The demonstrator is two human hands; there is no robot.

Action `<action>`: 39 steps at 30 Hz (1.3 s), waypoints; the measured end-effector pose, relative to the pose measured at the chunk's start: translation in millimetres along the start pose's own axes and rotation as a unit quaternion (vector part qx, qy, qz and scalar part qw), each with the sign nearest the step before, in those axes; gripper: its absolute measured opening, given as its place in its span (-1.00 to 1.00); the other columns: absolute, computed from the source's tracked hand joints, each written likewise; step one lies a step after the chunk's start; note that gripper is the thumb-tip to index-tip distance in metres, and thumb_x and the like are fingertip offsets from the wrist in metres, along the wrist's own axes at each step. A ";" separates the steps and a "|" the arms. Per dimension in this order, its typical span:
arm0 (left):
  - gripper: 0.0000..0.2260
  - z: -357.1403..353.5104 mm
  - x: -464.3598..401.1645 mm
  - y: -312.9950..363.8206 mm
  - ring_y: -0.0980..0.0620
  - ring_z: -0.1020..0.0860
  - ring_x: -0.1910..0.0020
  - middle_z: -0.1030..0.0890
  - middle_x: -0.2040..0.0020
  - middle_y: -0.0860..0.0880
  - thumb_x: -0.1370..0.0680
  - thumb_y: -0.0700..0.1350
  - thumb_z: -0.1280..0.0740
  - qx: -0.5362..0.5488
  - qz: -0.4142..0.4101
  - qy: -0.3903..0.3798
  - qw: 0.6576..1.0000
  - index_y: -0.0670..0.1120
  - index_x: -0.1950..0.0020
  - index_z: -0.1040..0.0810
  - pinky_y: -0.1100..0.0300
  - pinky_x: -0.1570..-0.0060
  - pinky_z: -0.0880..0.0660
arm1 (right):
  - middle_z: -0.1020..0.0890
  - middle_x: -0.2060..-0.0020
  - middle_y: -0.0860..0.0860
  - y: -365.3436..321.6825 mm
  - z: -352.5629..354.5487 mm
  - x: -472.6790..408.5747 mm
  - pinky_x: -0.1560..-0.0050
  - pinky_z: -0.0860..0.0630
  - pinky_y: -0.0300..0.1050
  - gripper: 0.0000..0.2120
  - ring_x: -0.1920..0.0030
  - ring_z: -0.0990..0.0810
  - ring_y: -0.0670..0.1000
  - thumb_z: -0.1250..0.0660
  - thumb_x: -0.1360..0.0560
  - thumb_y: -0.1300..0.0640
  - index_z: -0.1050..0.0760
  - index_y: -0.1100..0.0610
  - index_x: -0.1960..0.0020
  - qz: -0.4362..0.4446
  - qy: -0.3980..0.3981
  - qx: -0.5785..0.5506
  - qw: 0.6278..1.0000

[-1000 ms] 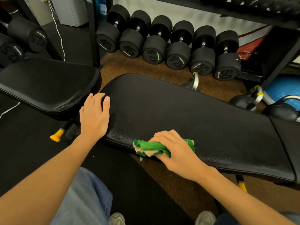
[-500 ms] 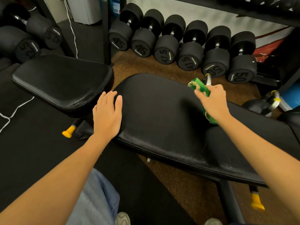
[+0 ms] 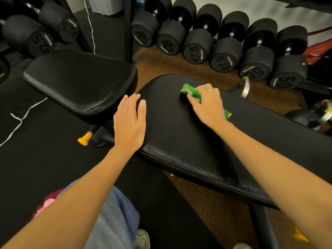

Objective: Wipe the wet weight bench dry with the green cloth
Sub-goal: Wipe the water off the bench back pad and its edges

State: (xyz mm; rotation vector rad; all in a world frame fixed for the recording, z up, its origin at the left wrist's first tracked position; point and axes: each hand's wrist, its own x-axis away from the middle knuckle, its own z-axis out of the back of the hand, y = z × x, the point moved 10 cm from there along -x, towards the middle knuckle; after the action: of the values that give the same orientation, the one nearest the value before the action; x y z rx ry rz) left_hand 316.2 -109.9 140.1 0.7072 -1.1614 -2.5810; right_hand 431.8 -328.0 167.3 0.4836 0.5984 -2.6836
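A person leans over a black padded weight bench (image 3: 206, 141) in a gym, both bare forearms reaching forward from the bottom of the view. The right hand (image 3: 209, 106) presses a crumpled green cloth (image 3: 191, 91) against the far, upper part of the bench pad, near its rounded end. The fingers (image 3: 199, 92) are curled down over the cloth and grasp it; one bunch of green sticks out beyond the fingertips toward the left, and a small corner shows again behind the heel of the hand on the right. Most of the cloth is hidden beneath the palm.

The left hand (image 3: 130, 123) lies flat on the rounded left end of the same pad, fingers straight and together, released and holding nothing. The two hands are apart, with bare black pad between them.

Along the near edge of the bench, droplets of water (image 3: 240, 185) glisten on the vinyl.

To the left sits a second black pad (image 3: 80, 81), just beside the bench end, with a yellow-capped knob (image 3: 84, 139) below the gap between them. Behind the bench, on brown flooring, a row of black dumbbells (image 3: 224, 47) carries the numbers 45, 47.5 and 50. A kettlebell (image 3: 305, 117) rests at the right edge. A white cord (image 3: 21, 119) trails across the black floor mat on the left. The person's blue jeans (image 3: 115, 221) and pale shoes show at the bottom.
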 end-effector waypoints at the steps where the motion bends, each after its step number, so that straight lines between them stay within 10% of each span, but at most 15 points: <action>1: -0.47 0.2 0.3 0.1 0.04 -0.16 -0.50 -0.40 -0.42 0.03 -0.60 0.20 0.08 0.000 0.001 0.000 1.000 -0.03 -0.41 -0.37 0.11 -0.39 -0.10 | -0.52 0.02 0.14 -17.6 -4.1 8.8 0.03 -0.22 -0.12 -0.78 0.05 -0.43 0.18 -0.30 -0.55 0.02 -0.53 0.18 -0.02 0.026 -0.013 -0.020 0.999; 19: -0.60 2.8 3.3 -5.1 0.06 -0.18 -0.49 -0.39 -0.42 0.03 -0.67 0.07 0.02 0.025 0.025 0.008 0.999 -0.03 -0.42 -0.37 0.23 -0.32 -0.04 | -0.46 0.00 -0.18 -127.2 15.6 149.7 -0.05 -0.34 -0.27 -0.84 -0.01 -0.39 -0.15 -0.33 -0.54 0.01 -0.52 -0.08 -0.12 0.176 -0.344 -0.203 0.900; 26: -0.57 5.5 6.0 -5.2 0.08 -0.17 -0.49 -0.36 -0.44 0.04 -0.66 0.11 0.02 0.057 0.044 0.015 0.997 -0.02 -0.45 -0.34 0.22 -0.37 -0.04 | -0.49 0.20 0.03 -1.7 38.5 -15.9 0.13 -0.27 -0.27 -0.81 0.08 -0.47 -0.03 -0.35 -0.52 0.00 -0.58 0.12 0.03 -0.062 -0.036 -0.168 0.983; 32: -0.51 3.8 3.7 -3.9 0.11 -0.17 -0.49 -0.36 -0.44 0.06 -0.61 0.18 0.06 0.052 0.033 0.001 0.998 0.02 -0.45 -0.33 0.05 -0.45 -0.14 | -0.46 -0.10 0.31 55.0 -20.3 -81.7 -0.17 -0.25 0.09 -0.63 -0.18 -0.35 0.31 -0.20 -0.59 0.00 -0.50 0.29 -0.16 -0.144 -0.074 0.087 0.983; 39: -0.52 2.1 4.7 -7.9 0.19 -0.11 -0.50 -0.30 -0.47 0.12 -0.62 0.16 0.05 0.078 0.046 -0.002 0.996 0.04 -0.49 -0.25 0.25 -0.40 -0.01 | -0.51 -0.15 0.20 5.5 -54.0 -99.2 -0.15 -0.32 0.08 -0.65 -0.21 -0.36 0.26 -0.17 -0.60 0.01 -0.50 0.25 -0.20 -0.107 -0.073 0.062 0.990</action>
State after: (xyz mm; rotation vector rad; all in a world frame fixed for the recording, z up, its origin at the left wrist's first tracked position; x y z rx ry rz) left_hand 311.0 -105.1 133.8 0.6654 -1.3742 -2.4379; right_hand 534.8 -282.3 158.6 0.2641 0.4678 -2.9404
